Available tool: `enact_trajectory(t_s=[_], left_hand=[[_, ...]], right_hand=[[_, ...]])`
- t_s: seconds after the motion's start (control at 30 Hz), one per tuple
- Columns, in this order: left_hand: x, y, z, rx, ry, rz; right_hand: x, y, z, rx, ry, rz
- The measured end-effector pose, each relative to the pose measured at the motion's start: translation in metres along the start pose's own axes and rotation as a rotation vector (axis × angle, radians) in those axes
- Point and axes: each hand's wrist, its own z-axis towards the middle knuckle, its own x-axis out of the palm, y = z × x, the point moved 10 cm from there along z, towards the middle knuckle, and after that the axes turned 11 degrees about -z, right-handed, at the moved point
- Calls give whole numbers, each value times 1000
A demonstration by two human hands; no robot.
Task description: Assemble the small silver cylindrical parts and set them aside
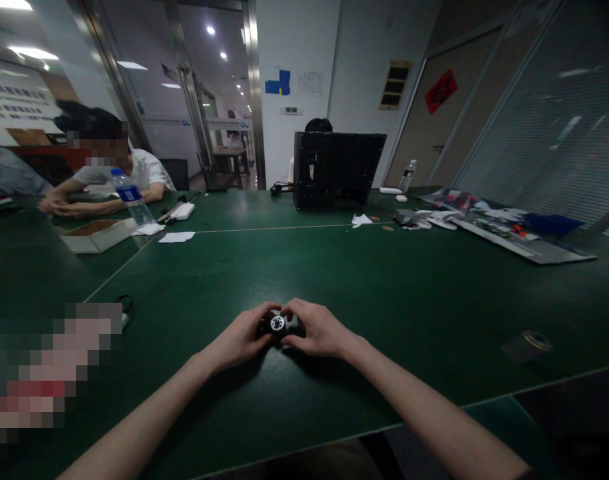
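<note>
A small black part with a round metal hub sits low over the green table mat, near the front edge. My left hand grips it from the left, and my right hand grips it from the right. Fingers of both hands meet around it and cover most of its body. Only the hub and some black edges show. I cannot tell whether the part rests on the mat.
A seated person works at the far left behind a water bottle and a cardboard box. A black computer case stands at the back. Papers and mixed items lie to the right. A tape roll lies nearby.
</note>
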Motion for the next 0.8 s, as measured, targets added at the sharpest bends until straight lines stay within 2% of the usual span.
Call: enact_trajectory(t_s=[0.37, 0.8], left_hand=[[-6, -6, 0, 43, -55, 34], [-4, 5, 0, -8, -40, 26]], right_hand=[[6, -1, -1, -5, 29, -1], [11, -5, 0, -12, 46, -51]])
